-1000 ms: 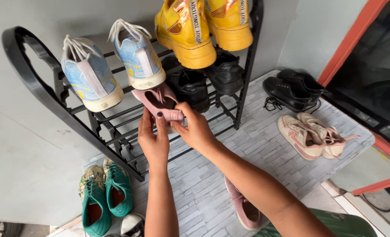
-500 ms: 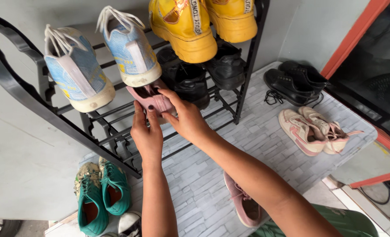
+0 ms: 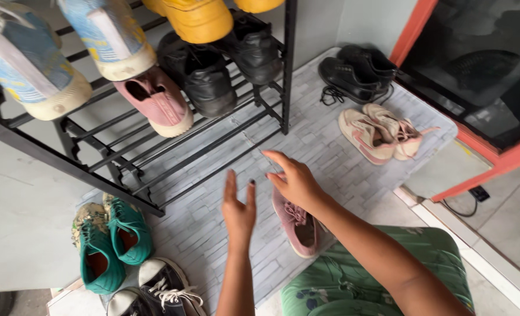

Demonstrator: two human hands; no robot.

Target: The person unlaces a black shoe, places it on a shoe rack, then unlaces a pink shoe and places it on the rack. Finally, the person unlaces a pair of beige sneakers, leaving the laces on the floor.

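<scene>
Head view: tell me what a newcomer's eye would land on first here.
Two bare hands hover open over the grey brick-patterned mat: the left hand empty, the right hand just above a pink sneaker on the floor. Its apparent mate, a pink shoe, sits on the black shoe rack at upper left, beside black shoes and under bright yellow ones. Green sneakers lie at lower left.

A pink sneaker [image 3: 298, 225] lies on the grey brick-patterned mat, toe pointing up-frame, partly hidden; its mate [image 3: 157, 102] sits, seemingly upright, on the rack's middle shelf.
</scene>
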